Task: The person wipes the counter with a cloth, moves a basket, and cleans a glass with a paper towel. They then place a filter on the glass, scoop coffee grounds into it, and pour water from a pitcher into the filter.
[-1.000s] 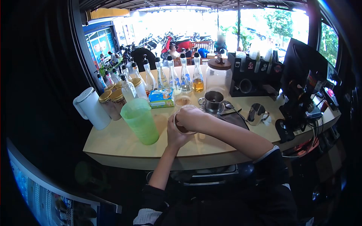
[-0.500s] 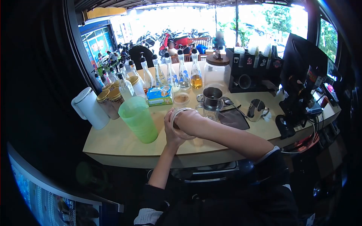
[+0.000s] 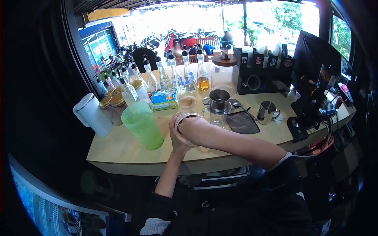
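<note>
Near the counter's front edge, my left hand (image 3: 178, 138) is wrapped round the side of a clear jar (image 3: 189, 143), which is tilted. My right hand (image 3: 192, 126) reaches in through the jar's mouth; its fingers are hidden inside. Just behind the jar is a round lid or small tub (image 3: 188, 102) with brown contents or a brown top. To the right, a metal drip filter (image 3: 219, 100) sits on a glass mug (image 3: 217, 118). A green pitcher (image 3: 142, 126) stands left of my hands.
Pump bottles (image 3: 189, 74), a tissue box (image 3: 164, 100) and a wooden-lidded jar (image 3: 224, 74) stand behind. A white jug (image 3: 93, 115) is at left. Rightward are a dark cloth (image 3: 242, 122), a metal pitcher (image 3: 267, 112) and a coffee machine (image 3: 311, 106).
The view has shifted slightly. The jar is tilted a little more, and my right hand stays inside it while my left hand keeps its hold.
</note>
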A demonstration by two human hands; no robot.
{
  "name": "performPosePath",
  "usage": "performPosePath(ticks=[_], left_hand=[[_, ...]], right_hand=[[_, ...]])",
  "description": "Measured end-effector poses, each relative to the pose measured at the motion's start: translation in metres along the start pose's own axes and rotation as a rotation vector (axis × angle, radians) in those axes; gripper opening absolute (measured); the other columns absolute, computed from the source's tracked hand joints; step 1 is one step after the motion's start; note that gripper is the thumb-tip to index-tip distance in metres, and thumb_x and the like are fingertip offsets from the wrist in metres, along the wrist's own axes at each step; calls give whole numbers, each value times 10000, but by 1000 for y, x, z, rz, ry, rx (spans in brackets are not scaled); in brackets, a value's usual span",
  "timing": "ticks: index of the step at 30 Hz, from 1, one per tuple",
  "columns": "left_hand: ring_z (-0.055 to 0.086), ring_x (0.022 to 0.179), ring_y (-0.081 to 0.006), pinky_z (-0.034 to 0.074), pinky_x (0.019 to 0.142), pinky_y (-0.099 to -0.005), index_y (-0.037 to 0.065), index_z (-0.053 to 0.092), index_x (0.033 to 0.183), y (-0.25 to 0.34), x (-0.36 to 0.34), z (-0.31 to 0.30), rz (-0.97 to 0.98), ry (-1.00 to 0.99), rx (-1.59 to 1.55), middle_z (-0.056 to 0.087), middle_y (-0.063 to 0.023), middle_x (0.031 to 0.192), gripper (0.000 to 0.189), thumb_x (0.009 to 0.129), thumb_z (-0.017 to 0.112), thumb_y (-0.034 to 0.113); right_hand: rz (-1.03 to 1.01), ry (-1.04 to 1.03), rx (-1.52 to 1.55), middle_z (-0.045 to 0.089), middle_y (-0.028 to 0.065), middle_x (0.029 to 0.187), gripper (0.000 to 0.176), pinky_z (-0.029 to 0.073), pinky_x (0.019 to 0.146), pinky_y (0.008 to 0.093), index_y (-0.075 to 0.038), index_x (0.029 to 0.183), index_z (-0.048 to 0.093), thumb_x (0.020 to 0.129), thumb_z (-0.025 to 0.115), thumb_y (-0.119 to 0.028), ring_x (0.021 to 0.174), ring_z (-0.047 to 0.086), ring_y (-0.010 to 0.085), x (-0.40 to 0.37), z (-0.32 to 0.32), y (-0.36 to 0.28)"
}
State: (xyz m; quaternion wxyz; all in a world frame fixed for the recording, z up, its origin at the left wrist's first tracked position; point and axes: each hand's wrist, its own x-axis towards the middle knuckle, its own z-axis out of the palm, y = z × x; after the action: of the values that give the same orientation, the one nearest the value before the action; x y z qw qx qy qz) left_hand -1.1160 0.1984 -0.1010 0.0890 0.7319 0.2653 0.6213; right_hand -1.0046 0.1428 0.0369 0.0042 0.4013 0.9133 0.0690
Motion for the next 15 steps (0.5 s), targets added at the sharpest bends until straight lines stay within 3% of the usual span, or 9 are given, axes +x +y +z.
performPosePath(ticks=[9, 11, 13, 15], left_hand=[[375, 1253, -311, 306, 1060, -430, 75, 210, 1370, -8, -3, 2, 11, 9, -130, 322, -168, 1384, 1247, 391, 928, 363], [378, 1252, -309, 310, 1058, -427, 77, 211, 1370, -12, -5, 1, 9, -15, -72, 321, -167, 1384, 1240, 398, 927, 358], [404, 1236, -301, 346, 1038, -415, 68, 213, 1368, -21, -10, 6, -155, -76, -129, 319, -177, 1381, 1207, 429, 928, 318], [428, 1217, -300, 369, 1021, -410, 55, 214, 1363, -2, -1, 6, -90, 2, -162, 333, -183, 1366, 1181, 451, 925, 296]], right_hand=[[69, 19, 2, 648, 154, 679, 143, 531, 545, 381, -5, 752, 644, 706, 596, -132, 630, 664, 295, -3, -7, -7], [-15, 14, -36, 651, 154, 681, 111, 532, 559, 373, -19, 755, 658, 696, 600, -94, 624, 663, 287, -6, -11, -5], [-23, 23, 14, 651, 161, 688, 103, 533, 572, 367, -17, 749, 662, 689, 604, -78, 641, 663, 288, -9, -17, -2], [-34, 31, 64, 650, 168, 695, 96, 534, 586, 360, -14, 742, 666, 682, 608, -62, 658, 663, 289, -13, -27, 1]])
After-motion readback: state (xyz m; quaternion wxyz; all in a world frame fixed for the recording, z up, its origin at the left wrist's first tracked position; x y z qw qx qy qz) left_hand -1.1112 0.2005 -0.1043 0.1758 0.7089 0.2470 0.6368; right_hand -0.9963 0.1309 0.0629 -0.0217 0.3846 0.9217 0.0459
